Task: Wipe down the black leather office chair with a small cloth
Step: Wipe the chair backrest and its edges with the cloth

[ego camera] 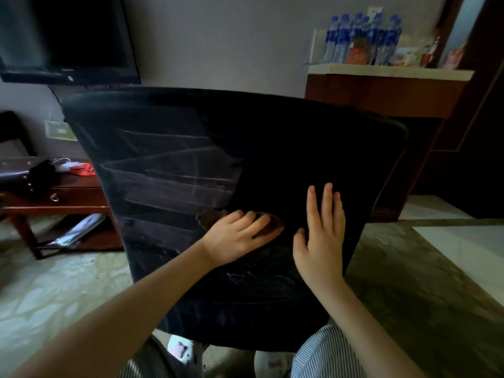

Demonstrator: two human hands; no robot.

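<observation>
The black leather office chair [207, 148] fills the middle of the head view, its backrest facing me, with pale wipe streaks across its left half. My left hand [240, 236] presses a small dark brown cloth [210, 216] against the lower middle of the backrest; most of the cloth is hidden under my fingers. My right hand [321, 238] lies flat on the backrest just right of the cloth, fingers straight and pointing up, holding nothing.
A dark wooden side table [68, 203] with a black bag and red items stands at the left. A television [65, 39] hangs on the wall above it. A wooden counter [381, 94] with several water bottles [360, 36] stands behind the chair at right. My slippers show below the chair.
</observation>
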